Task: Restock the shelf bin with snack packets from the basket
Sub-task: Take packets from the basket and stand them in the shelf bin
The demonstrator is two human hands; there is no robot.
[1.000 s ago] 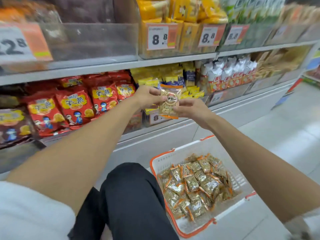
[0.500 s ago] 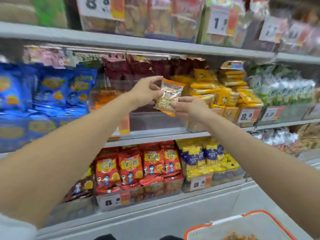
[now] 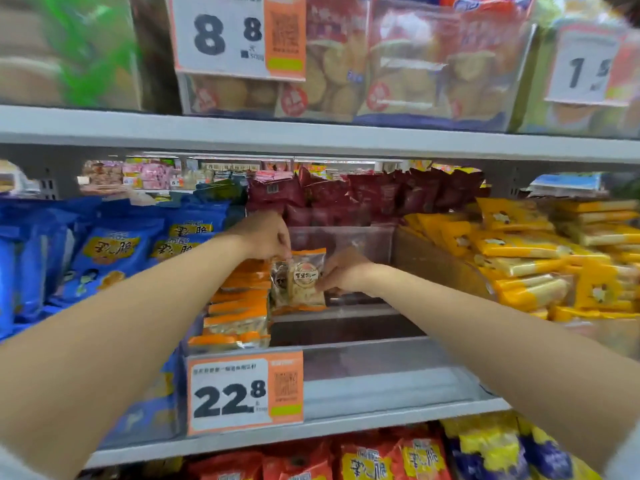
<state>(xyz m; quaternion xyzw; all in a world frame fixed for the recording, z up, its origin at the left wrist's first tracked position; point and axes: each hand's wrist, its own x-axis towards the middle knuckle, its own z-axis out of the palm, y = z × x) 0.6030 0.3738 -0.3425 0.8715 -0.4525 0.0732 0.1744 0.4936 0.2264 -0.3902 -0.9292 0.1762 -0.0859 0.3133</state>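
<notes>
Both hands hold one clear snack packet (image 3: 304, 282) with orange ends upright inside the clear shelf bin (image 3: 381, 362) on the middle shelf. My left hand (image 3: 266, 237) pinches the packet's top left corner. My right hand (image 3: 343, 271) grips its right edge. To the left of the packet, several like packets (image 3: 239, 313) with orange edges are stacked against the bin's left side. The right part of the bin holds nothing. The basket is out of view.
A 22.8 price tag (image 3: 242, 393) hangs on the bin's front. Blue bags (image 3: 114, 251) fill the bin to the left, yellow packets (image 3: 533, 258) the bin to the right, dark red bags (image 3: 363, 195) sit behind. The shelf above (image 3: 311, 136) carries biscuit packs; red bags lie below.
Both hands lifted the packet from near the basket up to the middle shelf and moved it forward into the clear bin. The view tilted up, and the basket left the frame.
</notes>
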